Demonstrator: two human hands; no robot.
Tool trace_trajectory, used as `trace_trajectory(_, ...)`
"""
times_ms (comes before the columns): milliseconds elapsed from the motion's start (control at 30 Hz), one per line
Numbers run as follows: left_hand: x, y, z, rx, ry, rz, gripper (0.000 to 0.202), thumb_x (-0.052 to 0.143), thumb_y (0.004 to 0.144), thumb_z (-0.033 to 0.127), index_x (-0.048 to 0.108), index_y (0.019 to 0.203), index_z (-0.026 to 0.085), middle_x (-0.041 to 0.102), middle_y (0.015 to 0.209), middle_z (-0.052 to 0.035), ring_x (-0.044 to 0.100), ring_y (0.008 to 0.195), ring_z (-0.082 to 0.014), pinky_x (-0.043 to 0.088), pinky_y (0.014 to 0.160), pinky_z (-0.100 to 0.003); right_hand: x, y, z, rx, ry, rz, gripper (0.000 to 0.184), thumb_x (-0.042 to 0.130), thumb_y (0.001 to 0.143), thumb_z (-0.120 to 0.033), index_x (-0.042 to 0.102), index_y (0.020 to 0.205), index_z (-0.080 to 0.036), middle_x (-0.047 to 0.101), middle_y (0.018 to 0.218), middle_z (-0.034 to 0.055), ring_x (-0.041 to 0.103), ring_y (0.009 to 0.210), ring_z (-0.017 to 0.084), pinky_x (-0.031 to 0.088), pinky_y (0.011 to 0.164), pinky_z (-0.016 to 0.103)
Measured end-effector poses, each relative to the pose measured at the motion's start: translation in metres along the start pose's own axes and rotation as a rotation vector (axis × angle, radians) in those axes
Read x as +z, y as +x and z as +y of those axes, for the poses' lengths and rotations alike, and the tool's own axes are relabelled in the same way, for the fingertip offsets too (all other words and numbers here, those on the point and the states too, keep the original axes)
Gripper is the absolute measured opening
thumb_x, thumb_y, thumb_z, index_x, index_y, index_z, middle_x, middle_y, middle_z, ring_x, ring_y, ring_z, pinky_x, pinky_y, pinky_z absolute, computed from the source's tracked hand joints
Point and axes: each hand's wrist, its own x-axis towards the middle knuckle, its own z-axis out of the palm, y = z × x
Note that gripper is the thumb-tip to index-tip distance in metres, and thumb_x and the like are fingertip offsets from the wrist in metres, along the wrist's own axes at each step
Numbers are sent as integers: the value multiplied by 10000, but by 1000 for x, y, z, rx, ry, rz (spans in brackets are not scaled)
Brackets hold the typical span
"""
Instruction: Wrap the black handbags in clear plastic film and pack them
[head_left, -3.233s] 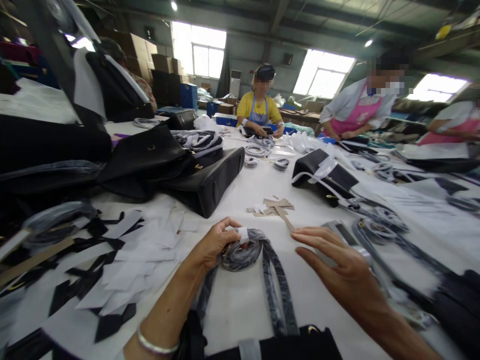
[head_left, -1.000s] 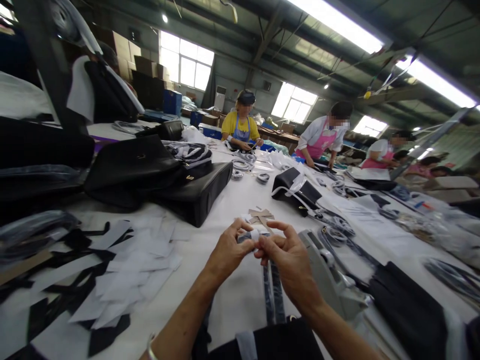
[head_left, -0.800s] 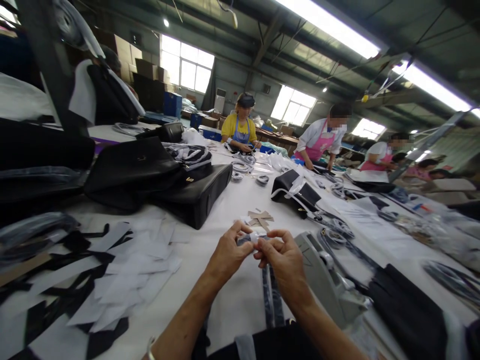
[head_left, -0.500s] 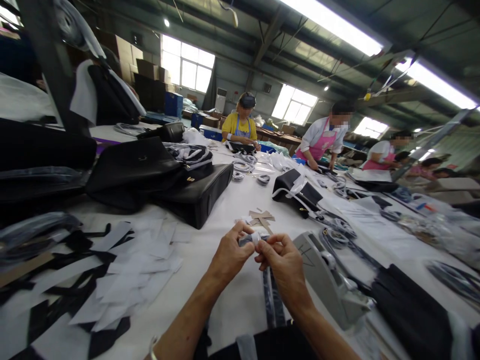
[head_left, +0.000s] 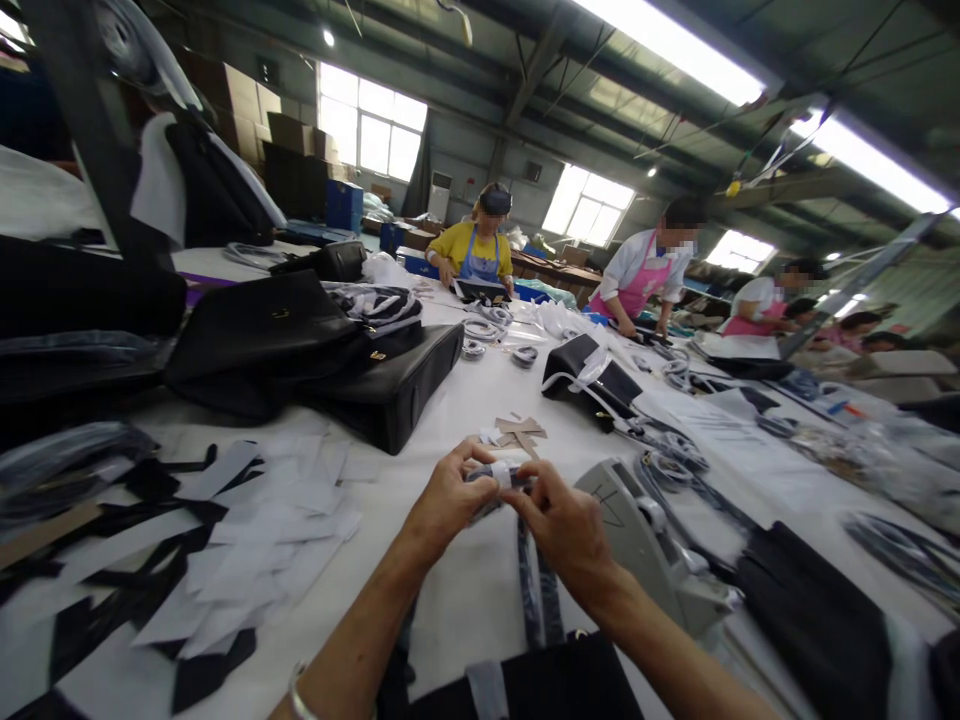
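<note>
My left hand [head_left: 448, 496] and my right hand [head_left: 559, 522] meet at the middle of the white table [head_left: 472, 590]. Both pinch the top of a plastic-wrapped dark bag handle [head_left: 534, 590], where a small white strip [head_left: 501, 474] is wound round it. The handle runs down to a black bag [head_left: 555, 685] at the bottom edge. Fingers of both hands are curled closed on the wrapped loop.
A grey tape dispenser [head_left: 645, 545] lies right of my hands. White and black paper pieces [head_left: 247, 530] cover the table on the left. Black handbags [head_left: 352, 360] are piled behind, and another [head_left: 589, 375] farther off. Brown card scraps [head_left: 521, 428] lie ahead. Other people [head_left: 480, 250] work at the far end.
My right hand came in from the right and joined my left on the wrapped handle. Over the last second both hands sank slightly and pressed closer together.
</note>
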Motion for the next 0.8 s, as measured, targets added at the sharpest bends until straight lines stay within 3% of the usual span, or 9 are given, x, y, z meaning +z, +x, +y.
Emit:
trace_trajectory(67, -2, 0, 3, -15, -43, -1, 258, 618, 646, 230, 542, 884, 167, 628, 654, 17, 556, 532, -117, 407, 527, -216, -9, 5, 1, -193, -176, 20, 325, 652, 874, -396, 634, 1158, -237, 664, 714, -4, 621, 618, 165, 414, 592, 273)
trace_trajectory(167, -2, -1, 3, -40, -59, -9, 283, 640, 635, 221, 528, 890, 170, 638, 663, 14, 571, 532, -123, 418, 523, -217, -19, 16, -7, -407, -352, 15, 388, 679, 861, -380, 624, 1226, -261, 688, 1009, 69, 635, 903, 231, 439, 779, 328)
trace_trajectory(233, -1, -1, 0, -52, -58, -1, 292, 662, 632, 209, 510, 880, 175, 650, 692, 9, 596, 566, -131, 438, 545, -221, -22, 24, -15, -518, -390, -80, 361, 683, 859, -344, 633, 1205, -250, 665, 1141, 88, 581, 1079, 267, 409, 908, 374)
trace_trajectory(300, 0, 1, -5, -61, -55, 9, 329, 698, 633, 214, 490, 884, 178, 661, 729, 0, 624, 615, -144, 466, 589, -237, -21, 32, -25, -568, -410, -222, 295, 641, 882, -265, 643, 1170, -204, 680, 1116, 92, 570, 1106, 259, 359, 999, 392)
trace_trajectory(400, -3, 3, -8, -77, -35, 21, 443, 747, 662, 296, 468, 984, 176, 633, 685, 24, 611, 579, -140, 458, 575, -237, -20, 46, -40, -518, -504, -424, 206, 565, 878, -149, 675, 1050, -129, 711, 961, 108, 624, 987, 247, 298, 1059, 406)
trace_trajectory(467, -9, 2, -6, -80, 40, -29, 512, 744, 702, 351, 470, 1093, 165, 595, 642, 49, 574, 532, -122, 423, 539, -220, -20, 58, -45, -465, -554, -576, 174, 565, 844, -139, 695, 958, -118, 716, 900, 119, 648, 913, 250, 326, 1021, 405)
trace_trajectory(600, -23, -1, -2, -30, 267, -201, 484, 714, 747, 310, 530, 1170, 164, 615, 752, 17, 570, 649, -130, 407, 585, -222, -14, 85, -39, -353, -480, -854, 211, 671, 772, -329, 719, 893, -162, 711, 800, 96, 654, 771, 245, 416, 708, 315)
trace_trajectory(700, -31, -1, -7, -25, 429, -93, 443, 672, 737, 241, 548, 1158, 176, 643, 855, -6, 581, 742, -155, 415, 634, -241, 0, 93, -22, -302, -283, -936, 293, 721, 720, -416, 723, 929, -211, 702, 802, 41, 636, 763, 215, 369, 604, 263)
trace_trajectory(800, -36, 2, -17, -60, 496, -31, 443, 645, 735, 241, 540, 1159, 174, 670, 922, -32, 609, 797, -187, 444, 680, -269, 17, 88, -4, -277, -95, -912, 365, 720, 734, -392, 692, 1075, -264, 707, 876, 4, 637, 839, 200, 386, 649, 243)
